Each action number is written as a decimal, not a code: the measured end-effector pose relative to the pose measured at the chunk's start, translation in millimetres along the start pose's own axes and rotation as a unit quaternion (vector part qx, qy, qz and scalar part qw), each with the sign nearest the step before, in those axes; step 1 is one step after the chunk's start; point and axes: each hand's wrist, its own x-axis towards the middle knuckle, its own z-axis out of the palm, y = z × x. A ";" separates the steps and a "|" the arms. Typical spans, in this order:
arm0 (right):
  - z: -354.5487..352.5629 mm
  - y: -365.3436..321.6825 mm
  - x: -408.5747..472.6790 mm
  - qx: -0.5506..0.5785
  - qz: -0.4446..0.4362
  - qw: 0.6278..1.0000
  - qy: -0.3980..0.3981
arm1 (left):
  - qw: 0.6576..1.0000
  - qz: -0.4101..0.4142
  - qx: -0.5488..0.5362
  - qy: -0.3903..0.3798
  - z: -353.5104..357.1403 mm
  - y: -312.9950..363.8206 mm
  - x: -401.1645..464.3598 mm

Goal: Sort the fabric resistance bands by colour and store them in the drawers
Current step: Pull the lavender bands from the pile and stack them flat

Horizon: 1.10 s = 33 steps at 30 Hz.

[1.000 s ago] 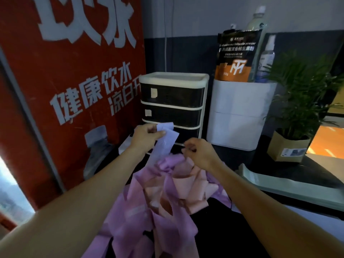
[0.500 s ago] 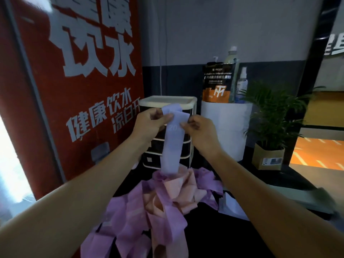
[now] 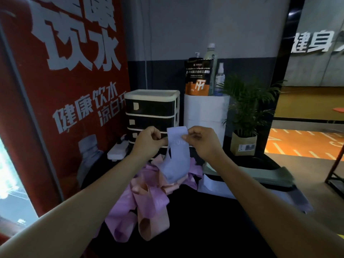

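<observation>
Resistance bands lie in a loose heap (image 3: 149, 194) on the dark counter (image 3: 214, 229), pink-purple and peach loops tangled together, in front of the drawer unit. One pale lavender band (image 3: 176, 155) is lifted above the heap, hanging down so its lower end drapes onto the pile. Left hand (image 3: 149, 144) pinches the band's upper left edge with curled fingers; right hand (image 3: 202, 141) pinches its upper right edge, thumb and forefinger closed on the fabric. Hands sit near each other, the band's width between them. Drawer unit (image 3: 151, 112) stands behind the hands against the wall: white frame, three dark drawers stacked, all pushed in; small pale labels on the drawer fronts, lettering too small to read. Contents not visible through the dark fronts. Just right of the unit, a white bin (image 3: 206, 112) holds a black and orange pouch (image 3: 198, 77), a tall clear bottle (image 3: 210, 58) and a small spray bottle (image 3: 219, 79), all upright and sticking out above its rim. Potted plant (image 3: 245, 112) in a tan pot stands right of the bin. White power strip (image 3: 118, 150) lies left of the drawer unit, beside the red sign panel (image 3: 61, 90) with white characters. Flat pale green tray (image 3: 260, 174) rests on the counter to the right of the heap.
</observation>
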 end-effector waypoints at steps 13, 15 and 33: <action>-25.3 -20.5 4.3 0.009 -0.017 0.999 0.036 | 0.978 -0.015 -0.162 -0.131 14.7 51.9 -4.0; -31.4 -26.7 3.8 0.008 -0.024 0.999 0.042 | 0.983 0.028 -0.137 -0.121 17.3 57.2 -2.6; -117.0 34.9 -57.4 -0.116 0.164 0.968 -0.147 | 0.921 -0.068 -0.384 -0.011 75.8 78.1 9.4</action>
